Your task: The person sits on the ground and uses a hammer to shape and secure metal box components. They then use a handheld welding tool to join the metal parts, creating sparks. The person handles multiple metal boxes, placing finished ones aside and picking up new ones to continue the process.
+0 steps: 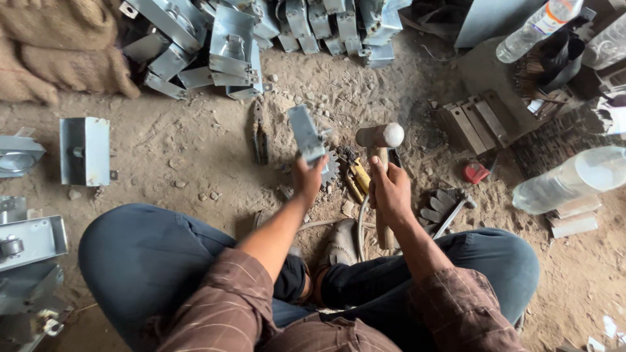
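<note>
- Head view: the left hand pinches a flat grey metal piece by its low end, fingers pressed tight on it. The piece stands up, tilted a bit, above the dirt floor in front of the crossed legs.
- The right hand is wrapped tight round the wooden handle of a hammer. The hammer's round head points up, just beside the metal piece but not touching it.
- A toothed metal wheel lies on the floor right behind the left hand, with yellow-handled pliers next to it.
- Dark pliers lie near, to the left. A worn glove lies by the right knee.
- A pile of grey metal boxes sits at the far edge of the floor. Another box stands well apart at the left.
- Clear plastic bottles lie at the right edge.
- What could go wrong: the fingers sit close under where a hit would land, so I think a bad swing could hurt them. The thin piece could also slip or twist, since only its end is held.
</note>
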